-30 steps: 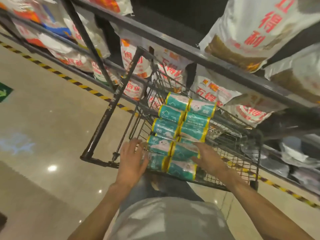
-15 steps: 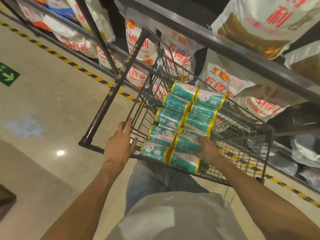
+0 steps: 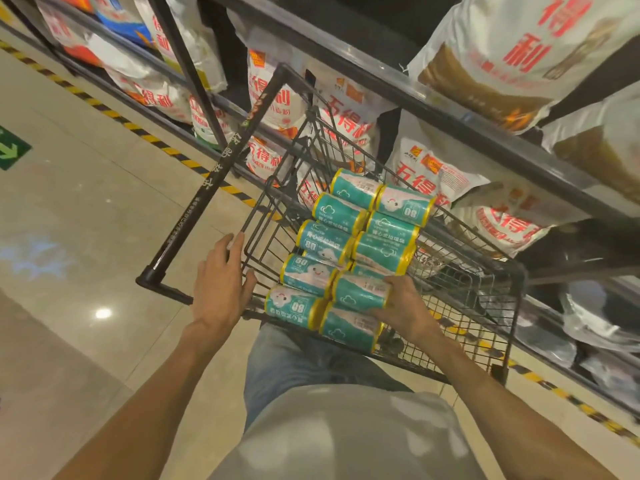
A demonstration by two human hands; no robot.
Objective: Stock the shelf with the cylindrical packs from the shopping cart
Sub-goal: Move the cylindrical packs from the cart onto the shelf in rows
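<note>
Several teal cylindrical packs [image 3: 360, 244] with yellow rims lie in two rows inside a black wire shopping cart [image 3: 460, 299]. My right hand [image 3: 403, 306] curls round the right end of one pack [image 3: 360, 292] near the cart's near edge. My left hand [image 3: 221, 282] hovers with straight fingers at the cart's left rim, beside the black handle bar [image 3: 221, 174], holding nothing. The dark metal shelf [image 3: 433, 95] runs diagonally behind the cart.
White bags with red lettering [image 3: 349, 109] fill the shelf levels behind and right of the cart. Yellow-black hazard tape [image 3: 114, 114] lines the floor along the shelf base. A green arrow sign [image 3: 10, 150] marks the tiled floor at left.
My left hand has lifted off the near packs and drifted left to the cart's rim. My right hand has closed round a pack in the right row. The view has shifted closer.
</note>
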